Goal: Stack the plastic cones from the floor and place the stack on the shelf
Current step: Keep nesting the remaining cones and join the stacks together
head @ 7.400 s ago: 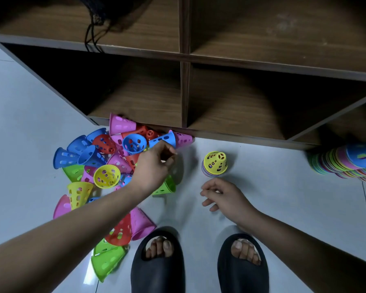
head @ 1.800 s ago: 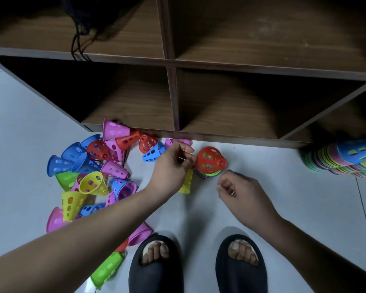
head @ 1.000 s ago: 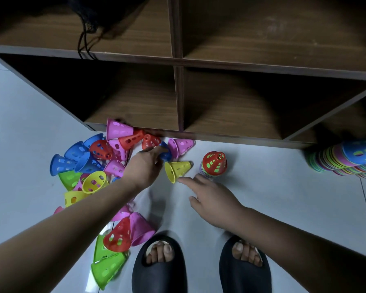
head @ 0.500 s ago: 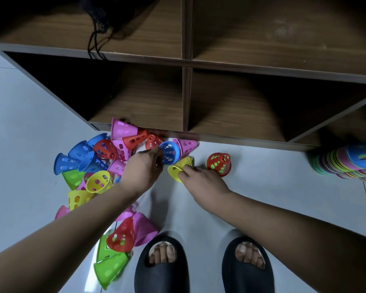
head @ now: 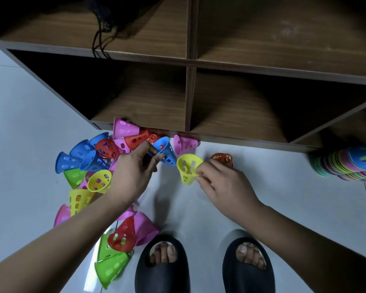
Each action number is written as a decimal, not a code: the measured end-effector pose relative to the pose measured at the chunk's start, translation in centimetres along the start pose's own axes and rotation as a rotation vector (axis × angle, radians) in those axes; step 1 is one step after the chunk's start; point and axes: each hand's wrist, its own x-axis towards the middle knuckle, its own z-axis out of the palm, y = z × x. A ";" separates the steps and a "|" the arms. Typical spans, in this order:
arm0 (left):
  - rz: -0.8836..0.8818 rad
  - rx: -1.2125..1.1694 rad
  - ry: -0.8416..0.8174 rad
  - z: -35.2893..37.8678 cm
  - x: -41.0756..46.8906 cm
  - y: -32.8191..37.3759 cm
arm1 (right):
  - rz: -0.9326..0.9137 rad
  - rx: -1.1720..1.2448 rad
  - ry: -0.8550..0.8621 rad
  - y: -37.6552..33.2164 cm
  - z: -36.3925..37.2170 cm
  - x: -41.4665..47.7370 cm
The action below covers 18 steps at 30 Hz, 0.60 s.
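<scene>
Step in hand, as I read it: get both held cones onto the small stack [head: 222, 159], red on top, which stands on the floor [head: 283, 199] just in front of the shelf [head: 148, 106]. To do it well: flip the yellow cone [head: 187, 168] wide end down, centre it over the red top, lower it straight so it nests w/o tipping the stack, then do the blue cone [head: 167, 154] the same way. Light grip, since the thin holed plastic prob flexes. R hand [head: 222, 185] grasps the yellow cone, fingers curled round its narrow end, mouth facing up, just beside the stack. L hand [head: 135, 169] pinches the blue cone's rim btwn thumb & fingers at the pile's edge. The loose cones [head: 89, 172] lie heaped on the floor to the left, some near the sandals [head: 162, 269]. A long finished stack [head: 347, 166] lies on its side at far right.
</scene>
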 end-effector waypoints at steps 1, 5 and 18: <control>-0.025 -0.045 0.005 -0.1 -0.1 0.6 | 0.049 0.083 0.019 0.1 -0.6 -0.1; -0.114 -0.221 0.046 -0.5 0.0 2.6 | 0.247 0.332 0.090 0.7 -2.2 -0.7; -0.394 -0.895 -0.107 3.3 0.5 7.4 | 0.911 0.976 0.078 5.8 -0.8 -1.5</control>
